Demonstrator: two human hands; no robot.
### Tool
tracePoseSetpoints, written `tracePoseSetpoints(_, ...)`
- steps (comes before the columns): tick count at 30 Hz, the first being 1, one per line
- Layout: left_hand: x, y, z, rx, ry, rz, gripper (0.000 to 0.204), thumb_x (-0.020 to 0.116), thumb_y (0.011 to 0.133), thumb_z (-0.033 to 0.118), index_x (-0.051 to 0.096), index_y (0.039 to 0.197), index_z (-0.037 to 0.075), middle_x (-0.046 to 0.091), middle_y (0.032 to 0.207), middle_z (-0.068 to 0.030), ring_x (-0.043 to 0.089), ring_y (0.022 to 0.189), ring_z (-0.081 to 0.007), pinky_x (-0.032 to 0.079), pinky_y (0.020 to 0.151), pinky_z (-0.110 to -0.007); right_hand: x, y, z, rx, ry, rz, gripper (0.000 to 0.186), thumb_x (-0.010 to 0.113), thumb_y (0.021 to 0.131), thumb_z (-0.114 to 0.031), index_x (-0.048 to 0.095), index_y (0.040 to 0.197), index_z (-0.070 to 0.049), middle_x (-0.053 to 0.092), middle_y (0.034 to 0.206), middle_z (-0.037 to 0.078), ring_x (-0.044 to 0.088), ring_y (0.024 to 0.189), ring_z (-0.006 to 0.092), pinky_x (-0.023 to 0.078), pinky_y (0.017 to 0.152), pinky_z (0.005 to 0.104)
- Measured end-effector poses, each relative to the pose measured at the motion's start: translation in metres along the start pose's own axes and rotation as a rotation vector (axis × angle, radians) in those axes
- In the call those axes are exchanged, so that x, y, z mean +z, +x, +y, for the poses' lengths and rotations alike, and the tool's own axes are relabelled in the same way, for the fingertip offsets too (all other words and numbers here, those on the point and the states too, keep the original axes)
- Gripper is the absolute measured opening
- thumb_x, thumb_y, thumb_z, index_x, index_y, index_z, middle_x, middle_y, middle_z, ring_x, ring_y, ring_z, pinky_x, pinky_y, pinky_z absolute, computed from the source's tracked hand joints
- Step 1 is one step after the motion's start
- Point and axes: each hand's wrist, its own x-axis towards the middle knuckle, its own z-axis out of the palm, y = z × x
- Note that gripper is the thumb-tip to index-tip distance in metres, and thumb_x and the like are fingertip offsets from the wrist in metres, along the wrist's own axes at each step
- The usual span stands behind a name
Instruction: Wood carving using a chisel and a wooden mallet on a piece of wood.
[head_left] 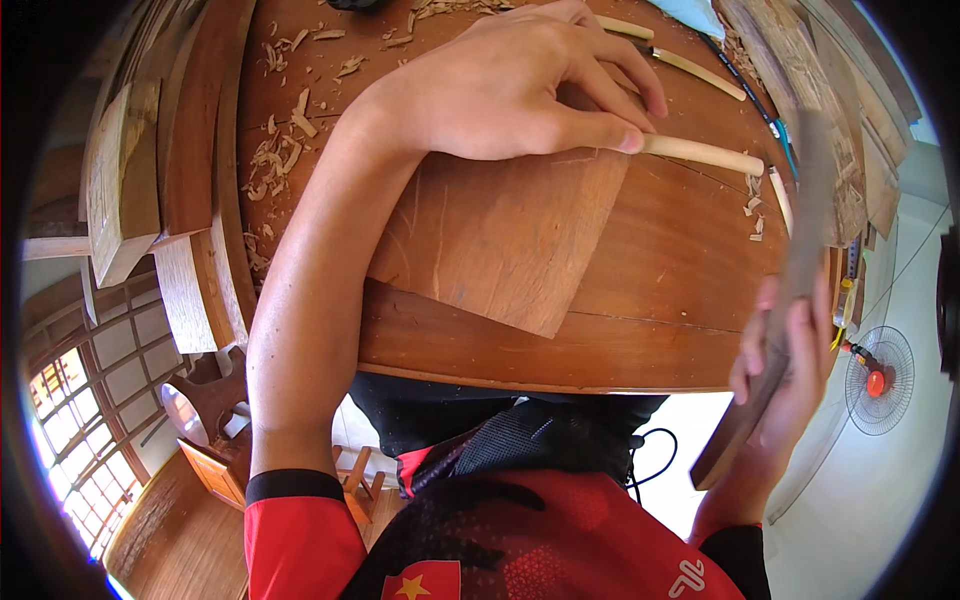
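Note:
My left hand [545, 85] reaches across the far side of a flat wooden board [490, 240], its thumb and fingers closed on a pale, round wooden stick [705, 155]. The stick points to the right past the board's edge; its other end is hidden under the hand. My right hand [785, 360] grips a long, narrow, dark wooden bar [800, 240] near its middle, off the table's right front edge. The bar stands slanted and is slightly blurred, its upper end beyond the stick's right tip. Bar and stick appear apart.
Curled wood shavings [280, 170] lie over the wooden table [660, 340]. More pale sticks [700, 73] and a thin dark rod [742, 78] are at the far right. Stacked timber flanks the table at left [125, 180] and right [800, 60]. A fan [878, 382] stands beyond.

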Motion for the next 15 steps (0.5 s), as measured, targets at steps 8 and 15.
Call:
tracePoseSetpoints(8, 0.0, -0.001, 0.001, 0.02, 0.064, 0.052, 0.025, 0.068, 0.095, 0.028, 0.076, 0.105, 0.007, 0.065, 0.118, -0.01, 0.055, 0.104, -0.0228, 0.046, 0.093, -0.037, -0.009, 0.015, -0.004, -0.098, 0.092, 0.023, 0.056, 0.046, 0.104, -0.021, 0.026, 0.154, -0.005, 0.051, 0.1, 0.014, 0.045, 0.053, 0.0086, 0.038, 0.032, 0.0208)
tracePoseSetpoints(15, -0.002, -0.001, 0.009, -0.183, -0.117, 0.131, 0.019, 0.075, 0.086, 0.02, 0.074, 0.094, 0.002, 0.068, 0.117, -0.0091, 0.061, 0.111, -0.0249, 0.044, 0.099, -0.036, 0.041, 0.048, -0.003, -0.054, 0.009, -0.22, 0.082, 0.075, 0.086, -0.019, 0.028, 0.153, -0.006, 0.056, 0.108, 0.007, 0.049, 0.057, 0.0059, 0.038, 0.038, 0.0214)
